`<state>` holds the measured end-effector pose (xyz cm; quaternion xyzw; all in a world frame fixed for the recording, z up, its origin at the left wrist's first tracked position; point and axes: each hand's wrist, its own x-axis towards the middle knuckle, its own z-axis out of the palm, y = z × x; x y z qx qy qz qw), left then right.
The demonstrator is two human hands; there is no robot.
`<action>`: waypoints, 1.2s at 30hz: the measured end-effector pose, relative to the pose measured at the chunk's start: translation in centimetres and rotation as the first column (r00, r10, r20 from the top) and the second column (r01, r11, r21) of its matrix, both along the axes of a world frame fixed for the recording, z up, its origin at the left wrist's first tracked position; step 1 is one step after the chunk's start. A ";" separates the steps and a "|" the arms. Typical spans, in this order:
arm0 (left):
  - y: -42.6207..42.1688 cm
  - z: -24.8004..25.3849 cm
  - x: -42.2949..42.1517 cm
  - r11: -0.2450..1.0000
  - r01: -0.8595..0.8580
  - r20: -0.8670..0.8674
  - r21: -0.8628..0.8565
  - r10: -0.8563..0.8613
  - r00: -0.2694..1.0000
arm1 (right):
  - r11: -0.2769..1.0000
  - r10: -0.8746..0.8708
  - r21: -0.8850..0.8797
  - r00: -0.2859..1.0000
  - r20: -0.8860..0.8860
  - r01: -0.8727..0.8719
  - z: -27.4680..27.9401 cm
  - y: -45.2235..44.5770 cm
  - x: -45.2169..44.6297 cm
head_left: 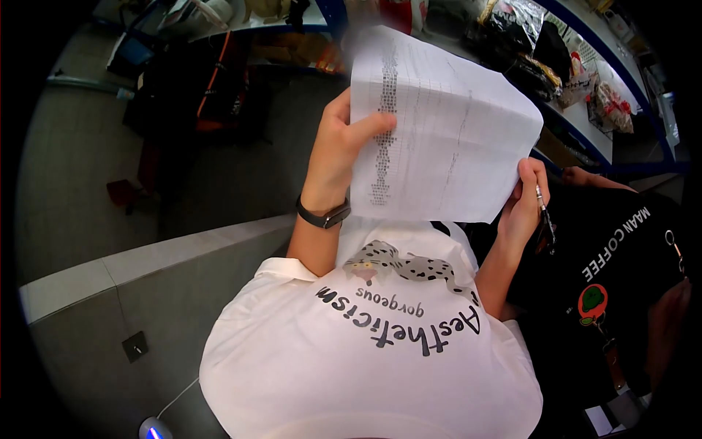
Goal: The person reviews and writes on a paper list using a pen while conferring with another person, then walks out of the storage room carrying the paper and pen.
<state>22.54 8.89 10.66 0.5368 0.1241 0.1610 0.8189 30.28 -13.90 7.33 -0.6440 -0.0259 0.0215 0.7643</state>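
Note:
A large white sheet of paper [431, 139], printed with columns of small text and slightly creased, is held up in front of my white shirt. My left hand [344, 139] grips its left edge, the thumb lying over the printed column; a dark band is on that wrist. At the lower right corner my right hand [523, 205] pinches the sheet and also has a pen [543, 212] between its fingers, pointing down. The fingers behind the sheet are hidden.
A person in a black shirt [614, 249] stands close on the right. Shelves [585, 132] with plastic-wrapped goods fill the upper right. Dark bags [212, 88] are at the upper left. A low grey wall [168, 256] runs along the lower left.

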 end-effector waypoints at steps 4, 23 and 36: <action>0.2 -0.3 0.2 1.000 -0.012 -0.009 -0.004 0.012 1.000 | 1.000 -0.005 0.000 1.000 -0.017 0.005 -0.2 0.1 0.3; -0.9 -0.3 0.6 0.996 -0.093 0.036 0.004 0.092 0.995 | 0.999 0.040 -0.015 0.999 0.014 -0.039 -1.0 -0.9 1.2; -1.0 -0.5 0.9 0.995 -0.099 0.005 0.030 0.099 0.995 | 0.998 0.021 -0.053 1.000 0.018 -0.020 -0.6 -0.7 1.4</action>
